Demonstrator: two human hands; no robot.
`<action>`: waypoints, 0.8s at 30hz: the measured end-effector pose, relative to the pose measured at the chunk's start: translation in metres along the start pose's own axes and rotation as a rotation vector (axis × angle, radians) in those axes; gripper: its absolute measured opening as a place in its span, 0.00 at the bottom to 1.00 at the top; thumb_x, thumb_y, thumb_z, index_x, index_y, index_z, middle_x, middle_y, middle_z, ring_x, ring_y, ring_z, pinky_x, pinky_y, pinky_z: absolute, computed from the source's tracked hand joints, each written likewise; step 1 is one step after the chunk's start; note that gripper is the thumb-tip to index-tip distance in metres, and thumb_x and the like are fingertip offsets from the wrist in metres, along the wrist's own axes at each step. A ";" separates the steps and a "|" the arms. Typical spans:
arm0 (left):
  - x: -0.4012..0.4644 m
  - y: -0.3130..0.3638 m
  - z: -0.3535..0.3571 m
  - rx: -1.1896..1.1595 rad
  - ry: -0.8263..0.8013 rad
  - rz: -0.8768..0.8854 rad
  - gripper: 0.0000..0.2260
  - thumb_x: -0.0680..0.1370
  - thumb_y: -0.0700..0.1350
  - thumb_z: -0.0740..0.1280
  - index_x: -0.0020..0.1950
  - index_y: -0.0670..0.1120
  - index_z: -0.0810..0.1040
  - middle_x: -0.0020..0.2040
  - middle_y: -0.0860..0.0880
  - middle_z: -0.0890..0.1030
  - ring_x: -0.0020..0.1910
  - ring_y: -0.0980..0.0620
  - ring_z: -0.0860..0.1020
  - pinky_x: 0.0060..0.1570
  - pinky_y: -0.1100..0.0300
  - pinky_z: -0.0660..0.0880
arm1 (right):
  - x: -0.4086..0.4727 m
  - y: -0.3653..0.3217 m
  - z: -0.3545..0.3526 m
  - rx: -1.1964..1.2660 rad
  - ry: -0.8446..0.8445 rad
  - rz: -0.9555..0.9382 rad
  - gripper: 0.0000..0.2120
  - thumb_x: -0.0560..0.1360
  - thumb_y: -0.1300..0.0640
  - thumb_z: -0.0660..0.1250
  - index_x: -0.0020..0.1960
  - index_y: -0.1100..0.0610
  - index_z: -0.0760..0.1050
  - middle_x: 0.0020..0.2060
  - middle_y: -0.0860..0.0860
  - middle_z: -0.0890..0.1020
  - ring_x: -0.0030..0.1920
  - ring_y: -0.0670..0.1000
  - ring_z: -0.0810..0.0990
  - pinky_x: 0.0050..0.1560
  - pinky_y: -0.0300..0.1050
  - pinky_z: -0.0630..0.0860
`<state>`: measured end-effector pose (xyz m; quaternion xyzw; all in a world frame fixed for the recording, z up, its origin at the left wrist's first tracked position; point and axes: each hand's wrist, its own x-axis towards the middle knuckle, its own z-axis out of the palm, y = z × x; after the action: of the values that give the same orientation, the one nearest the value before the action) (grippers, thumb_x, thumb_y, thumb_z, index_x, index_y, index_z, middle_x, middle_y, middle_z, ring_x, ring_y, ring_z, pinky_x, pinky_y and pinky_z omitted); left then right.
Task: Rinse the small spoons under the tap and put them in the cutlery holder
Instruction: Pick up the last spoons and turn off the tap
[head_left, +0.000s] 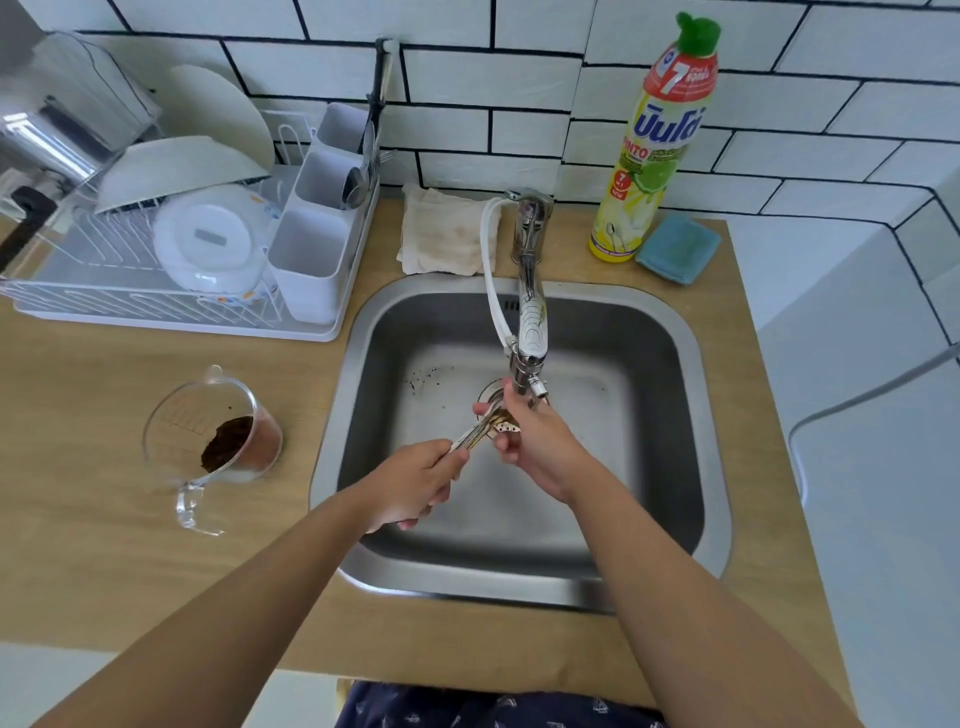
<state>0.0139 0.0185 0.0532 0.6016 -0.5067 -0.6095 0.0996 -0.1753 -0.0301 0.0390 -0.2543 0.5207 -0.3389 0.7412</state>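
Observation:
Over the steel sink (691, 364), my left hand (415, 480) grips the handles of a bunch of small spoons (485, 426). Their bowls point up and to the right, just under the spout of the tap (530, 312). My right hand (535, 441) is wrapped around the bowl ends of the spoons, its fingers touching them below the spout. The white cutlery holder (311, 249) stands at the right end of the dish rack, left of the sink, with a few utensils in its far compartments. I cannot tell whether water is running.
A dish rack (130, 275) with bowls and a lid sits on the wooden counter at the left. A clear measuring jug (218, 441) with brown powder stands left of the sink. Behind the sink lie a folded cloth (441, 234), a dish soap bottle (654, 145) and a blue sponge (678, 249).

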 end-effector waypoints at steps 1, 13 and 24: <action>-0.002 -0.001 0.000 -0.001 0.019 0.000 0.16 0.85 0.55 0.58 0.44 0.45 0.70 0.27 0.52 0.71 0.21 0.53 0.65 0.20 0.61 0.65 | -0.002 -0.002 -0.006 -0.082 0.038 0.000 0.11 0.84 0.52 0.63 0.66 0.49 0.71 0.53 0.53 0.84 0.30 0.47 0.75 0.30 0.39 0.69; -0.002 0.010 0.003 0.394 0.454 0.041 0.07 0.85 0.49 0.59 0.52 0.47 0.71 0.36 0.44 0.81 0.30 0.47 0.81 0.32 0.50 0.82 | -0.036 -0.016 -0.066 -0.643 0.482 -0.539 0.04 0.81 0.45 0.64 0.49 0.41 0.77 0.41 0.44 0.85 0.42 0.45 0.84 0.48 0.44 0.81; 0.012 0.020 0.002 0.595 0.416 -0.032 0.06 0.84 0.48 0.62 0.53 0.45 0.71 0.36 0.45 0.80 0.32 0.45 0.83 0.35 0.47 0.83 | -0.036 -0.018 -0.066 -0.968 0.395 -0.544 0.06 0.81 0.51 0.66 0.53 0.50 0.81 0.44 0.45 0.86 0.44 0.46 0.85 0.46 0.42 0.79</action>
<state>-0.0004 0.0011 0.0604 0.7232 -0.6212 -0.3015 0.0115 -0.2497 -0.0160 0.0524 -0.6202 0.6603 -0.2815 0.3164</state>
